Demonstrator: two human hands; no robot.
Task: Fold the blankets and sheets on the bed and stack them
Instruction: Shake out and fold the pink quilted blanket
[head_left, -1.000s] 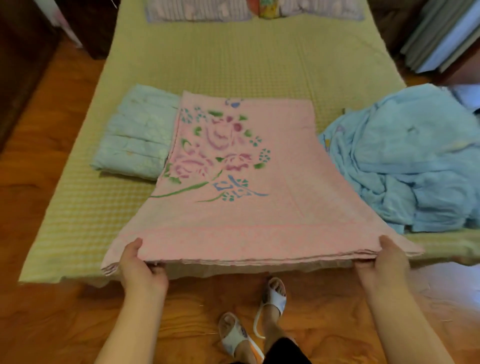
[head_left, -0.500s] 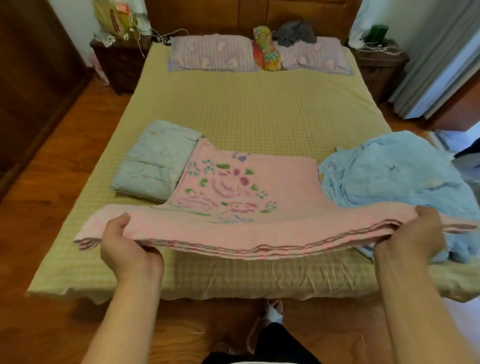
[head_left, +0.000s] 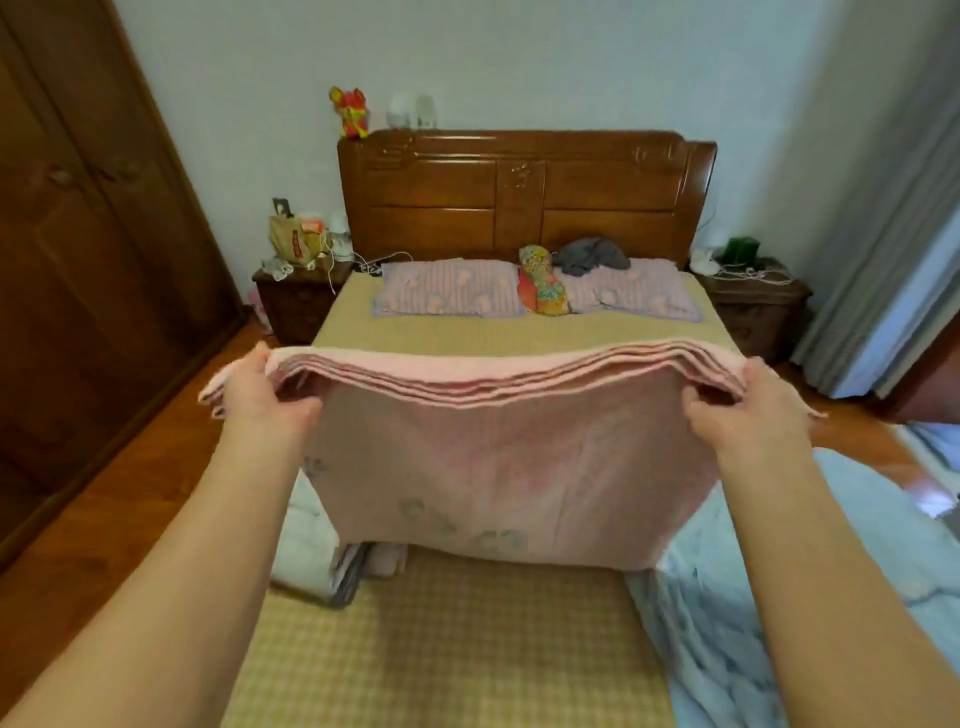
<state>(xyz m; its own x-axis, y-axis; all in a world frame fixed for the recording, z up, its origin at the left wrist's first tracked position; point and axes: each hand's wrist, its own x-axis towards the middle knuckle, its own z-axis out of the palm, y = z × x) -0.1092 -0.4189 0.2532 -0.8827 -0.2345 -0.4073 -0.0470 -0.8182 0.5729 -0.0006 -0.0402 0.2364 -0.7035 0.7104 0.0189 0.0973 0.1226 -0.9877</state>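
Observation:
A pink floral blanket (head_left: 509, 467), folded into several layers, is lifted off the bed (head_left: 457, 639) with its near edge raised high and its underside facing me. My left hand (head_left: 265, 395) grips the raised edge at its left end. My right hand (head_left: 737, 410) grips the same edge at its right end. The blanket's far part still hangs down to the mattress. A folded pale green blanket (head_left: 306, 545) lies on the bed at the left, partly hidden behind the pink one. An unfolded light blue sheet (head_left: 779, 571) is bunched on the bed's right side.
Two striped pillows (head_left: 447, 293) with a colourful cushion (head_left: 540, 280) and a grey garment (head_left: 589, 255) lie by the wooden headboard (head_left: 519, 192). Nightstands (head_left: 296, 301) flank the bed. A dark wardrobe (head_left: 88, 249) stands at the left, curtains (head_left: 883, 270) at the right.
Both hands have raised the pink blanket's near edge from mattress height to high above the bed, and my view has tilted up toward the headboard.

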